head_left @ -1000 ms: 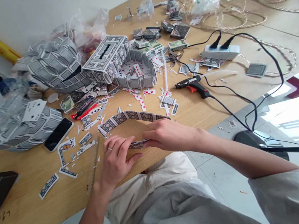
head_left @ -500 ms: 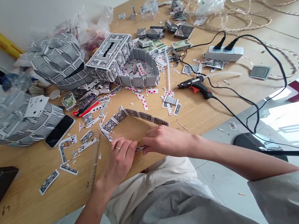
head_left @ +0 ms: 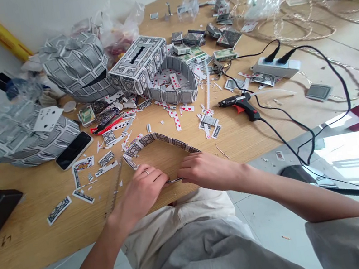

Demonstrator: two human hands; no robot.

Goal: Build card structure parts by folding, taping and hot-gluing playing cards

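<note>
A long strip of joined playing cards (head_left: 153,140) stands on edge on the wooden table (head_left: 42,221), bent into a loop near the front edge. My left hand (head_left: 141,192) and my right hand (head_left: 206,170) pinch the two near ends of the strip together between them. The joint itself is mostly hidden by my fingers. A ring shows on my left hand. A clear ruler (head_left: 113,191) lies just left of my left hand.
A black glue gun (head_left: 240,105) lies to the right, its cable running to a power strip (head_left: 275,68). Card-built boxes (head_left: 141,67), a round card wall (head_left: 175,87), domed card shapes (head_left: 76,71), a phone (head_left: 74,150), card scraps and a red cutter (head_left: 105,126) crowd the back left.
The strip's far side has risen and folded into a tighter loop. Both hands have drawn closer together at its near ends. The camera has shifted slightly.
</note>
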